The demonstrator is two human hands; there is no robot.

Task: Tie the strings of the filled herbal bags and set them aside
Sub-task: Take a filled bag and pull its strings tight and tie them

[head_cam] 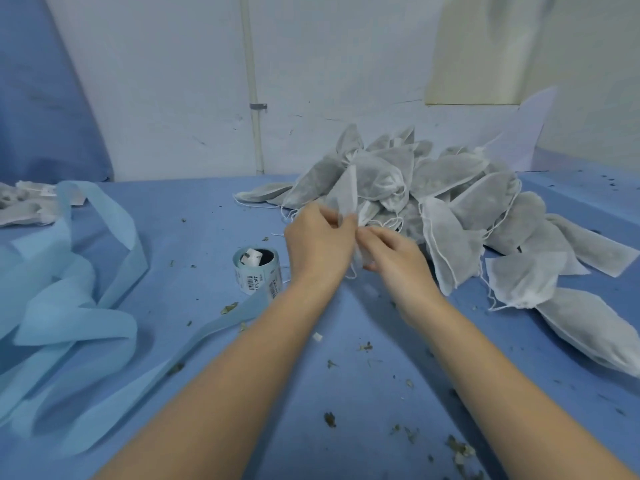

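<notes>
Left hand (317,242): pinched the held bag (344,195) at its neck.
Right hand (394,252): pinched the same bag.
Pile of bags (460,188): lay just behind, on the worktop (207,216).

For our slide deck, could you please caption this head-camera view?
Both hands, left and right, hold a white bag upright before a pile of filled bags on a blue table.

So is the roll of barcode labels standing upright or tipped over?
Upright: the label roll stands on end on the blue table, its open core facing up.
</notes>
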